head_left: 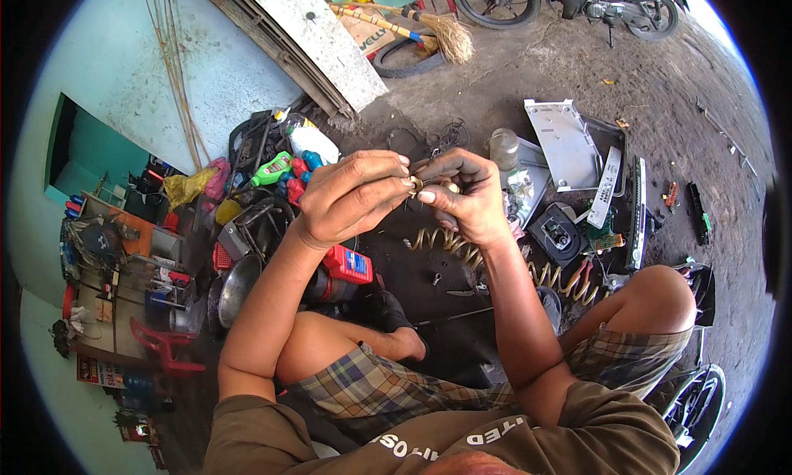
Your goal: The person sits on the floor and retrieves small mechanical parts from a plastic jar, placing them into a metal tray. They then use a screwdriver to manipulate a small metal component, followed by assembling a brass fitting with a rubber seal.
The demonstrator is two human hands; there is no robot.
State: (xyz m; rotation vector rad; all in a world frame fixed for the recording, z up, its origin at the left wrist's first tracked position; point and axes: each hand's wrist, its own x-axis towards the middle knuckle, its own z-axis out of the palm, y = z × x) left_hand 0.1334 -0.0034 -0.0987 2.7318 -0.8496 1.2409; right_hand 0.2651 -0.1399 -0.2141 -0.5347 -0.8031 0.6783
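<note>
Both hands are raised in front of me, with their fingertips meeting over a small brass-coloured metal part. My left hand is closed, its thumb and fingertips pinching the part from the left. From the other side my right hand is closed too, with the thumb and curled fingers on the same piece. The fingers cover most of it, so its exact kind cannot be made out. Dark grime marks the right fingers. Below the hands, a coiled tan air hose runs along the dark ground.
A red plastic bottle and a metal bowl lie left of my legs. Right are a glass jar, a grey metal casing, red-handled pliers and circuit boards. Farther off are a straw broom and a motorcycle.
</note>
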